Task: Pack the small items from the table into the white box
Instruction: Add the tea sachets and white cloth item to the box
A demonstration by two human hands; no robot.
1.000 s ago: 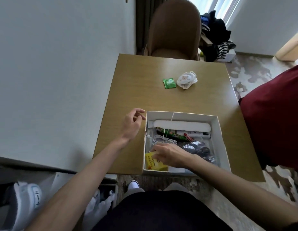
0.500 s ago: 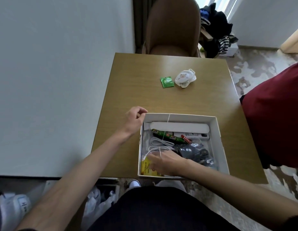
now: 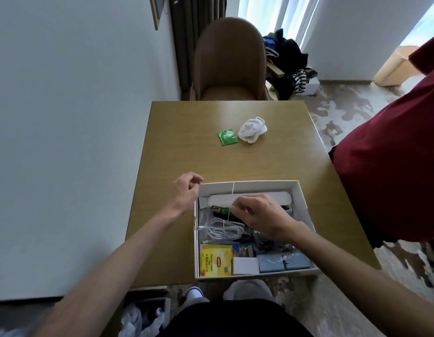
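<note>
The white box [image 3: 301, 198] stands at the table's near edge. It holds a yellow tea packet [image 3: 216, 262], a coiled white cable [image 3: 223, 230], a long white bar [image 3: 221, 199], a green wrapper [image 3: 218, 209], a small white carton [image 3: 245, 265] and blue packets [image 3: 284, 262]. My left hand [image 3: 185, 190] curls on the box's far left corner. My right hand [image 3: 257, 212] hovers over the box's middle, fingertips pinched at a thin white string [image 3: 233, 193] that runs across the box. A green sachet [image 3: 227, 137] and a white sheep-print cloth [image 3: 251, 130] lie farther out on the table.
The wooden table [image 3: 235, 164] sits against a white wall on the left. A brown chair [image 3: 229, 62] stands at its far side. A dark red cover [image 3: 391, 154] presses in along the right edge. Bags and a bin [image 3: 143, 314] sit on the floor at lower left.
My right hand has left the yellow tea packet at the box's near left and moved up to the middle, onto the string. My left hand has closed in on the box's far left corner.
</note>
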